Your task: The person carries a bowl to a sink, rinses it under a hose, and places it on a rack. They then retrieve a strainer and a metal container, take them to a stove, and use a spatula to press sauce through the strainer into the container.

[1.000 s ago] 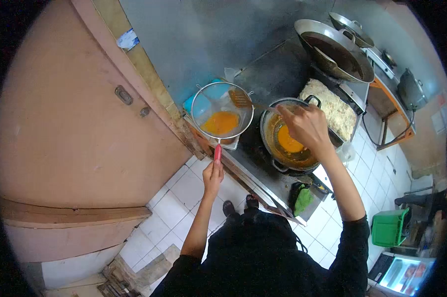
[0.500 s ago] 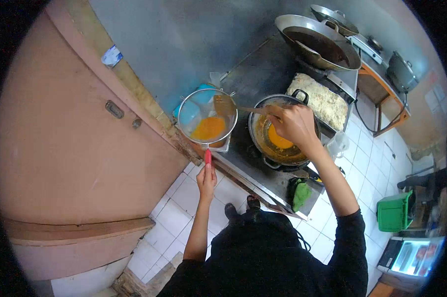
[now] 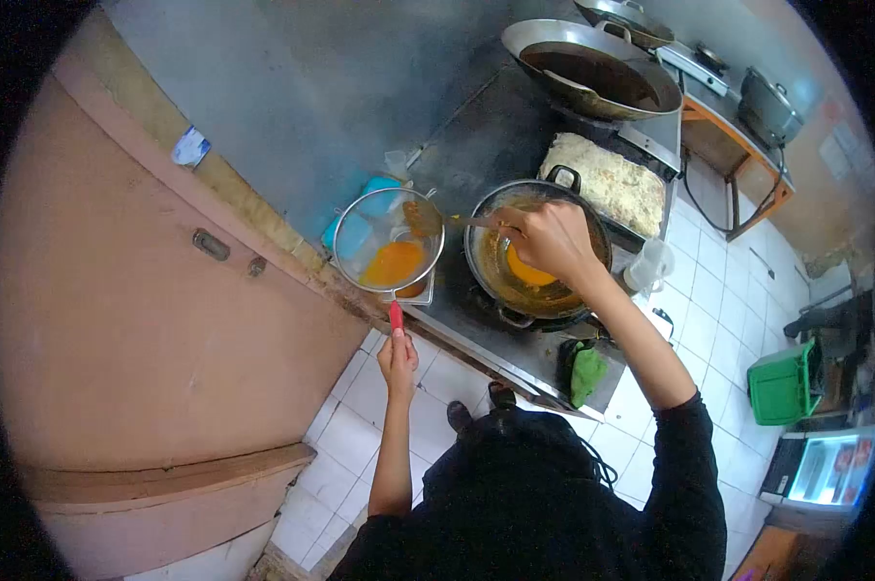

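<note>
My left hand [image 3: 399, 360] is wrapped round the red handle of a round mesh strainer [image 3: 368, 208], held out over the counter's left end. Orange liquid [image 3: 395, 263] shows at the strainer, above a metal container [image 3: 421, 293] partly hidden below it. In my right hand [image 3: 556, 239] is the handle of a slotted spatula [image 3: 421, 220], its orange-coated blade inside the strainer near the right rim. That hand hangs over a dark two-handled pan [image 3: 476, 273], which has more orange liquid [image 3: 525, 269] at its bottom and residue on its walls.
Behind the pan lies a tray of pale, crumbly food [image 3: 607, 184]. A large wok of dark liquid [image 3: 592, 77] stands at the back. A clear plastic jug [image 3: 648, 266] and a green cloth [image 3: 587, 376] are by the counter's right edge. Blue items [image 3: 355, 232] lie behind the strainer.
The spatula's blade has tilted and dropped slightly inside the strainer. Both hands keep their holds, and the whole view has shifted a little.
</note>
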`<state>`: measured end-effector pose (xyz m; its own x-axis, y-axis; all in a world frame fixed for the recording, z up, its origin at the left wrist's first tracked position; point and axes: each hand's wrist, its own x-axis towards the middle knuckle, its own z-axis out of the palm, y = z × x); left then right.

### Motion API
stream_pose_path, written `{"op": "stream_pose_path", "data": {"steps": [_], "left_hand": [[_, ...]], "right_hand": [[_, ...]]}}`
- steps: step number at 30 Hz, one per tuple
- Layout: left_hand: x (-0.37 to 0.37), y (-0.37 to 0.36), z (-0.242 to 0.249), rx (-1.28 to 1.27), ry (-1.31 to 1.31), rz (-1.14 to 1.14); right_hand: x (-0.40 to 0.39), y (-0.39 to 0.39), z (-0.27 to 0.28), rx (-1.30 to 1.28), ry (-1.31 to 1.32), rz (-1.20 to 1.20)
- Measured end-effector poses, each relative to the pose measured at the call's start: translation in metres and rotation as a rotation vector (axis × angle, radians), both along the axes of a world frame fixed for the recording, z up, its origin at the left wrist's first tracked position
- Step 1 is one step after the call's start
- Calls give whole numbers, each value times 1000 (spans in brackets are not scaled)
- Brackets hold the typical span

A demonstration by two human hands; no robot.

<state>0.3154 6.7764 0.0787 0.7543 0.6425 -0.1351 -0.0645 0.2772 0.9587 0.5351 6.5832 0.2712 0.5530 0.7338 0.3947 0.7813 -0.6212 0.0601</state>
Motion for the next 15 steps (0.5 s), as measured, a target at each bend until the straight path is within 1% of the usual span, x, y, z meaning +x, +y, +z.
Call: {"op": "stream_pose_path", "data": {"steps": [3, 6, 8, 9, 11, 12, 14, 15], "left_hand": [[1, -1, 14, 73, 36, -17], [9, -13, 64, 155, -62, -45], [15, -29, 96, 204, -44, -122], [18, -37, 103, 229, -35, -163], [23, -56, 103, 131, -46, -285], [26, -67, 102, 79, -53, -346], [30, -88, 99, 41, 24, -411], [31, -98, 97, 22, 63, -443]], "right_hand": [[-11, -16, 29, 176, 54, -33], [-20, -46, 57, 340, 125, -137], [-28, -73, 77, 460, 131, -180], [-32, -89, 85, 398, 83, -249], [-43, -116, 98, 386, 102, -394], [-46, -128, 100, 348, 146, -465], [-51, -151, 101, 271, 233, -606], [-53, -162, 100, 238, 252, -620]]}}
